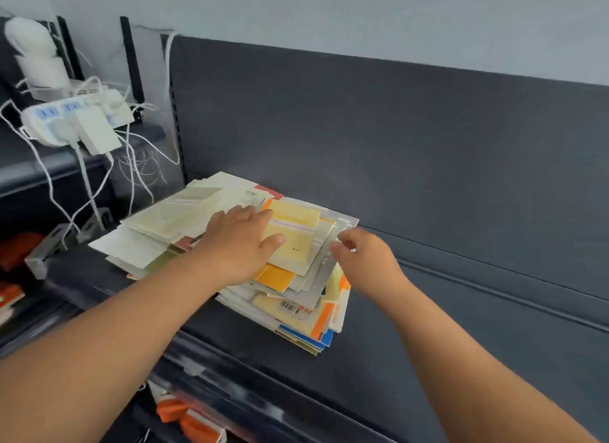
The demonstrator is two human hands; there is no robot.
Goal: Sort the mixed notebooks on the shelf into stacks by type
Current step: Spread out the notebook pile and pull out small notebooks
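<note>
Item: dark grey shelf [428,360], largely bare on the right.

Contents, left half: mixed notebooks in two overlapping heaps. The far-left heap [171,222] is pale cream and white covers, fanned loosely. The near-right heap [296,297] is taller and ragged, with orange, blue and yellow edges jutting from its near side. A pale yellow notebook [293,241] lies on top of it.

Left hand [239,241]: open, palm down, flat across the seam of both heaps, thumb on the yellow notebook.

Right hand [365,261]: fingers curled at the heap's right edge, apparently pinching thin grey covers; the grip itself is blurred, so I cannot tell whether anything is held.

Far left, off the shelf: white power strip [75,116] with trailing cables.

Risk: the tall heap is uneven and close to the shelf's front lip; pulling a cover sideways from the middle could drag its neighbours and spill them over the near edge. Types may mix again where the heaps overlap.
</note>
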